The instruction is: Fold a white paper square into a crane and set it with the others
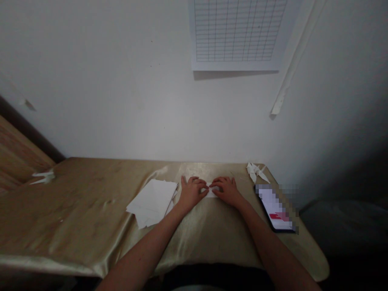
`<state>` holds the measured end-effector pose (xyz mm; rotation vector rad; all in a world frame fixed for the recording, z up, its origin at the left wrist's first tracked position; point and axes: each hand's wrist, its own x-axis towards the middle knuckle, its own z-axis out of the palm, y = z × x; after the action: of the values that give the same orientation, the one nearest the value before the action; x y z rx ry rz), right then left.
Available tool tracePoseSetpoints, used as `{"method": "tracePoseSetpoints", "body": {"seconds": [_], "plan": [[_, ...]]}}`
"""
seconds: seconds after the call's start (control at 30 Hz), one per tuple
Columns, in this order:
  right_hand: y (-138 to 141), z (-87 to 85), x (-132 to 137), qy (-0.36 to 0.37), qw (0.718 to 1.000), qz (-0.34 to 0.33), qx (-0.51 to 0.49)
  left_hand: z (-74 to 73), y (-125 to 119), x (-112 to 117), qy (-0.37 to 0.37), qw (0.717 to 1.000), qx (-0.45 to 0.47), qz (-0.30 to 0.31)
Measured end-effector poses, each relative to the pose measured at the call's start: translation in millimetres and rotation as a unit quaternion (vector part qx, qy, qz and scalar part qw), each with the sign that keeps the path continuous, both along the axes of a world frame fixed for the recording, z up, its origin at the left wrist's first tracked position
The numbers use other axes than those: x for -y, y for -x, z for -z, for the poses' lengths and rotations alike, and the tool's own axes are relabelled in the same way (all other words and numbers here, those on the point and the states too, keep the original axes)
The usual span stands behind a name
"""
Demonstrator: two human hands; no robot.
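Observation:
A small piece of white folded paper (211, 194) lies on the gold tablecloth (209, 230) in front of me. My left hand (194, 190) has its thumb and fingers closed on the left side of the paper. From the right, my right hand (224, 189) pinches the same paper, the fingertips of both hands close together at its upper edge. Parts of the paper are hidden under my fingers. Beside my left forearm rests an uneven stack of white paper sheets (153, 198).
Folded paper figures like cranes (256, 172) sit at the back right corner, above a phone (274, 210) with its screen lit. Another white folded figure (45, 176) is at the far left. Behind the table rises a wall with a printed grid sheet (236, 32).

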<state>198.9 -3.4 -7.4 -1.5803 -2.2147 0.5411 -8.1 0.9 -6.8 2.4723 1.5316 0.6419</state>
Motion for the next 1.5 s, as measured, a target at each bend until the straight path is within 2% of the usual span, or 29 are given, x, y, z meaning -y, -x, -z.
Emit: {"method": "tracePoseSetpoints", "body": {"seconds": [0.53,0.7,0.9,1.27,1.5], "plan": [[-4,5.0,-3,0.016,1.0,-0.016,0.0,-3.2,-9,6,-0.023,1.0,0.003,-0.02],[-9,2.6,-4,0.043,0.999,-0.027,-0.011,-3.3,-11,8,-0.018,0.999,0.0,-0.029],[-9,0.0,-2,0.034,0.999,-0.034,-0.018,-3.0,-13,9,-0.018,0.999,-0.004,-0.038],[-1,-4.4,2,0.051,0.998,-0.022,0.035,-2.5,-14,7,0.004,0.999,-0.008,-0.042],[-5,-5.3,1,0.067,0.996,-0.041,0.031,-3.7,-13,5,0.014,0.999,-0.008,-0.041]]}}
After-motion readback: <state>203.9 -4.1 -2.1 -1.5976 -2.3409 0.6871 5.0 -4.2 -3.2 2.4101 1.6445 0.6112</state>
